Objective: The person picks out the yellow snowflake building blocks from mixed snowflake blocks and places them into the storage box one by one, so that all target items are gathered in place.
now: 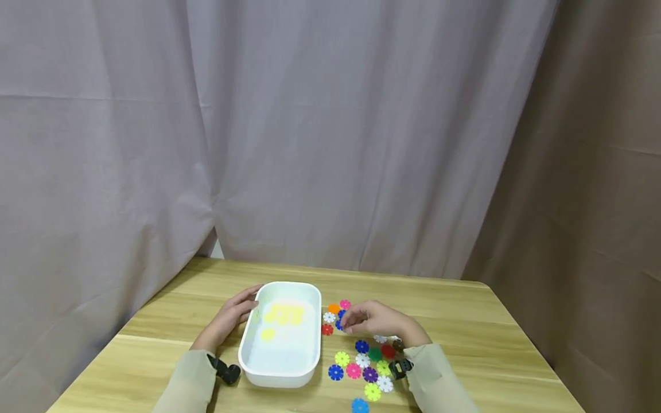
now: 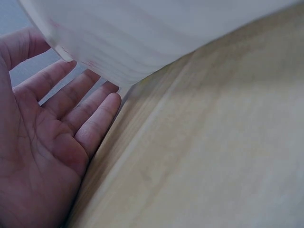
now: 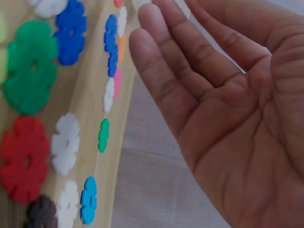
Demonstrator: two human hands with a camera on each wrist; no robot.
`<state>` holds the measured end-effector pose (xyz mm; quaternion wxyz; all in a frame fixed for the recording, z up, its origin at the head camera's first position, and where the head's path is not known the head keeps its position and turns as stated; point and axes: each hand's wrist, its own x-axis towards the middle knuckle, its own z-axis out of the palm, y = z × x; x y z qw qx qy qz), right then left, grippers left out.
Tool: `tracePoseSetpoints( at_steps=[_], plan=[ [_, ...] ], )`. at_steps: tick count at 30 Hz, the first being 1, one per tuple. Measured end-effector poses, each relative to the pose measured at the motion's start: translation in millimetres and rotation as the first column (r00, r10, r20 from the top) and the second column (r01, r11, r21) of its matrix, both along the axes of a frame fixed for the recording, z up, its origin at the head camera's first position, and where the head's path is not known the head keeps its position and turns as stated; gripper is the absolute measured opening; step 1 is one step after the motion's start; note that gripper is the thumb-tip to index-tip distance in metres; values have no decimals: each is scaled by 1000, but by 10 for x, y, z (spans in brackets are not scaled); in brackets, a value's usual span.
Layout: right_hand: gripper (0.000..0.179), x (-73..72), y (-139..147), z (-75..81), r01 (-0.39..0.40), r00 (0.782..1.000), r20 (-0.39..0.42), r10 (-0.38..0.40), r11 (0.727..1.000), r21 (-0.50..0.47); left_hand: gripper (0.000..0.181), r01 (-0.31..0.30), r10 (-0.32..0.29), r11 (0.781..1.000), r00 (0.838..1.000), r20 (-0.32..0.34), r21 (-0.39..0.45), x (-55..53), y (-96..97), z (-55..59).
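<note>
A white plastic tub [image 1: 281,367] stands on the table with several yellow pieces [image 1: 286,314] on its floor. My left hand [image 1: 230,314] rests against the tub's left side. In the left wrist view its nearly straight fingers [image 2: 71,97] touch the outer wall under the rim. To the right of the tub, my right hand [image 1: 376,319] hovers over blue snowflake discs [image 1: 339,325], fingers bent and tips close together in the head view. From the right wrist its palm and loosely extended fingers [image 3: 161,76] show nothing in them; the thumb and index tips are out of frame.
Flower-shaped plastic discs in several colours lie right of the tub, among them a pink disc [image 1: 353,370], a yellow-green disc [image 1: 372,392] and a light blue disc [image 1: 360,405] near the front edge. Grey curtains [image 1: 330,143] hang behind the wooden table [image 1: 465,321].
</note>
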<state>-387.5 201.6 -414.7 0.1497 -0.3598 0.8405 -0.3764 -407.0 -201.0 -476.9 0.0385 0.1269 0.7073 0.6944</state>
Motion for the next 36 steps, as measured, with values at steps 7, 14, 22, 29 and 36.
tracePoseSetpoints(
  at_steps=[7, 14, 22, 29, 36],
  plan=[
    [15, 180, -3, -123, -39, 999, 29, 37, 997, 69, 55, -18, 18, 1000, 1000, 15, -6, 33, 8, -54],
    [17, 228, 8, -237, -42, 998, -32, 45, 996, 79, 56, -3, 3, 1000, 1000, 7, 5, 20, -2, -63],
    [18, 243, 8, -287, -29, 997, -66, 37, 992, 122, 54, -7, 7, 1000, 1000, -3, 1, 8, 16, -43],
    [17, 224, -23, -294, -23, 992, -120, 41, 988, 150, 55, -6, 6, 1000, 1000, -13, -2, -10, 3, -24],
    [14, 262, -47, -282, -23, 992, -117, 40, 990, 142, 54, -26, 26, 1000, 1000, 1, -5, 0, 5, -11]
  ],
)
